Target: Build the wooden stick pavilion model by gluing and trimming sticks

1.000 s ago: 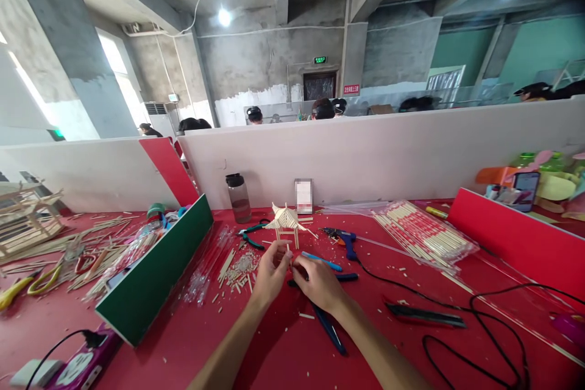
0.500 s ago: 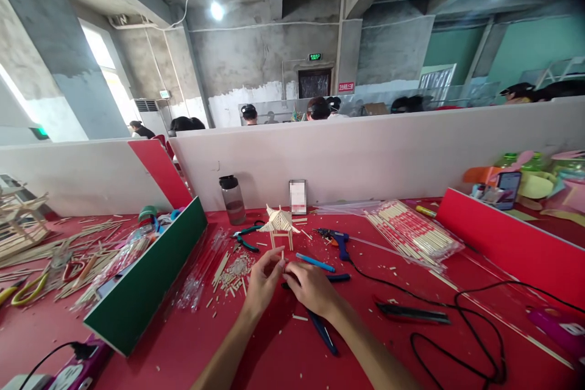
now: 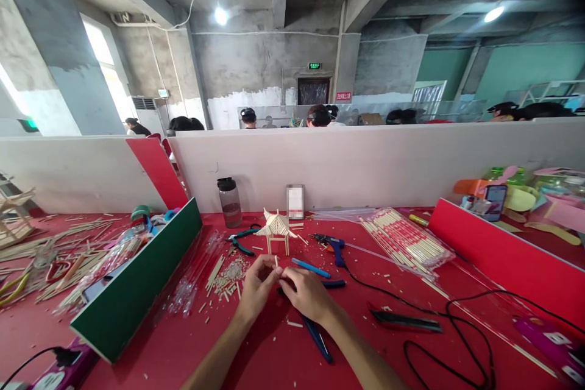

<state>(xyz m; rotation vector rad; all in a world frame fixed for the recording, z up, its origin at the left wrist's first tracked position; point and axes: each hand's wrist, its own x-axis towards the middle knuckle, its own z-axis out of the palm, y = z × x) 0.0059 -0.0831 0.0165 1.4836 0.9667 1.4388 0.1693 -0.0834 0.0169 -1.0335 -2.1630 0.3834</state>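
Note:
My left hand [image 3: 256,285] is closed, pinching a short wooden stick [image 3: 276,261] whose pale tip pokes up between the fingers. Fingertips of my right hand [image 3: 305,292] press together at the lower end of that stick, touching the left ones. Just beyond stands a small pavilion model [image 3: 276,226] of thin sticks, with a curved, pointed roof on posts. Dark blue pliers [image 3: 319,342] lie under my right hand, partly hidden by it. A light blue pen [image 3: 311,267] rests behind that hand.
A blue glue gun [image 3: 336,250] trails a black cord to the right. Teal-handled pliers [image 3: 242,244] and stick scraps [image 3: 231,276] lie left. A bottle [image 3: 229,204] and phone [image 3: 295,202] stand at the back. A utility knife [image 3: 406,319] and bundled sticks [image 3: 406,241] are right; a green divider [image 3: 141,280] borders the left.
The whole view has shifted slightly as the head moved, so things sit a little lower and more to the left. Both hands stay together at the stick, nearly unchanged in pose.

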